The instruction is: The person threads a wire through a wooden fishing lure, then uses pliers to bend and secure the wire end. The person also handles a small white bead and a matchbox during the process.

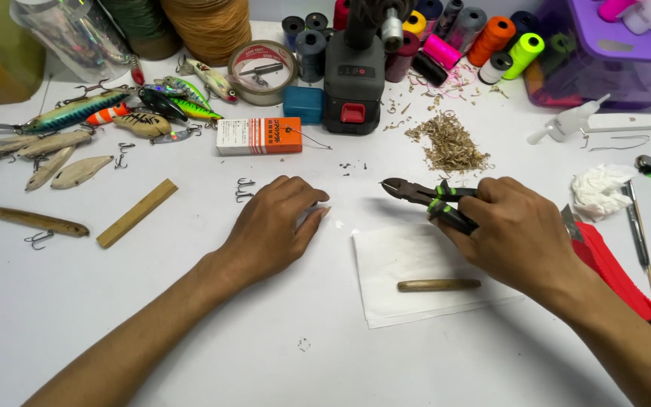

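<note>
I see my right hand [518,230] closed around black, green-banded side cutters [431,197] pointing left over the white table [190,332], while my left hand [273,226] rests loosely curled, holding nothing, just beside a treble hook [245,190].

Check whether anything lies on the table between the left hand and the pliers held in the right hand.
Nothing visible does. Only bare white table separates the left hand from the tip of the pliers in the right hand.
</note>
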